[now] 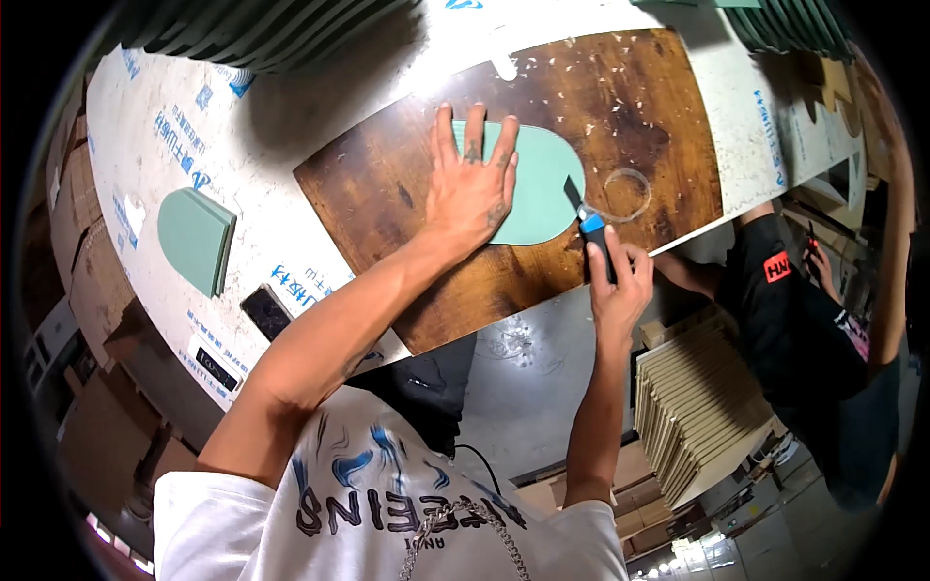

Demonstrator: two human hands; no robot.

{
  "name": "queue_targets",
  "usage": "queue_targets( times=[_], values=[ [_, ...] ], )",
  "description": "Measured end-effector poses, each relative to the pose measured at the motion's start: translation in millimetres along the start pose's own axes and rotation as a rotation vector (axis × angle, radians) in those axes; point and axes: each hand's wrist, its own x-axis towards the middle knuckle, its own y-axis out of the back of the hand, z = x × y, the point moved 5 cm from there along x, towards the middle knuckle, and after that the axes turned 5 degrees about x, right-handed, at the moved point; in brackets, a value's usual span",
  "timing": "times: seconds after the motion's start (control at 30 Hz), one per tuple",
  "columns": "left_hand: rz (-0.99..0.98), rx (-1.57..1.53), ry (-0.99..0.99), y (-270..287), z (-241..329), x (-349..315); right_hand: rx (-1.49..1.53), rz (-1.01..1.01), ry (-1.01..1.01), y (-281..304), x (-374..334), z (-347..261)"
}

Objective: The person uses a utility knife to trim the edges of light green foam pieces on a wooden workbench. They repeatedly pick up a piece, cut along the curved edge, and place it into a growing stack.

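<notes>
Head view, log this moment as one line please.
left hand flat on pale green rounded foam piece | right hand gripping blue utility knife at its edge | on brown wooden cutting board

Head fisheye, looking down, close over workbench point(174, 145).

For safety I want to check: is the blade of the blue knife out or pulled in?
Out. A dark blade tip shows beyond the blue knife in the right hand, at the green sheet edge.

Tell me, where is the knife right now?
In the head view, the blue utility knife is in the right hand, its blade at the green piece's right edge.
</notes>
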Motion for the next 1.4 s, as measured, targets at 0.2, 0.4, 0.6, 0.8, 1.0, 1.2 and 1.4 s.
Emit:
queue_targets(
  times=[0.2, 0.4, 0.6, 0.8, 1.0, 1.2, 1.4],
  values=[
    [0.008, 0.056, -0.014, -5.0, -0.4, 2.0, 0.031, 0.01, 0.088, -7.7, 48.7, 0.9],
    [-0.023, -0.042, -0.546, -1.4, -10.9, 36.0, 0.095, -0.053, 0.024, -1.3, -26.5, 7.2],
    [0.13, 0.085, 0.1, -6.2, 0.4, 7.2, 0.03, 0.048, -0.092, -0.8, -54.4, -10.7],
    [0.14, -0.01, 0.058, -0.8, -5.7, 4.1, 0.047, 0.05, -0.039, -3.8, -41.5, -3.8],
    [0.062, 0.061, 0.071, -6.2, -7.4, 1.1, 0.05, -0.031, -0.011, -2.0, -9.2, -1.6],
    [0.042, 0.007, 0.103, -8.7, -6.3, -1.5, 0.082, -0.094, 0.141, -8.2, 48.9, -1.6],
    [0.249, -0.072, -0.016, 7.4, -5.6, -5.0, 0.157, -0.193, 0.304, -15.8, 91.8, -2.1]
  ],
)
